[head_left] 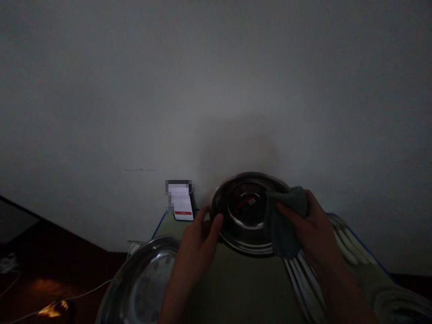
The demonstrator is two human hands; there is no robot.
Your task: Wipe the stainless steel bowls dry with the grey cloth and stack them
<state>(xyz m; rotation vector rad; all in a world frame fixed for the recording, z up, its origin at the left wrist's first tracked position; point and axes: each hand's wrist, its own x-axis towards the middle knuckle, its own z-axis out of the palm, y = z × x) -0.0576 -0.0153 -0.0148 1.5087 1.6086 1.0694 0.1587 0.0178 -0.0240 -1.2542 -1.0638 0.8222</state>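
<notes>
A round steel plate (243, 211) is held tilted up above a small table. My left hand (199, 243) grips its left rim, thumb on the inside edge. My right hand (310, 229) presses a grey-green cloth (286, 216) against the plate's right side, fingers closed on the cloth.
Another steel plate (145, 279) lies at the table's left front. Several steel spoons or forks (303, 279) lie at the right, and a further steel dish (401, 306) sits at the bottom right. A lit phone (182, 204) leans on the wall. A cable (50, 301) runs across the dark floor at left.
</notes>
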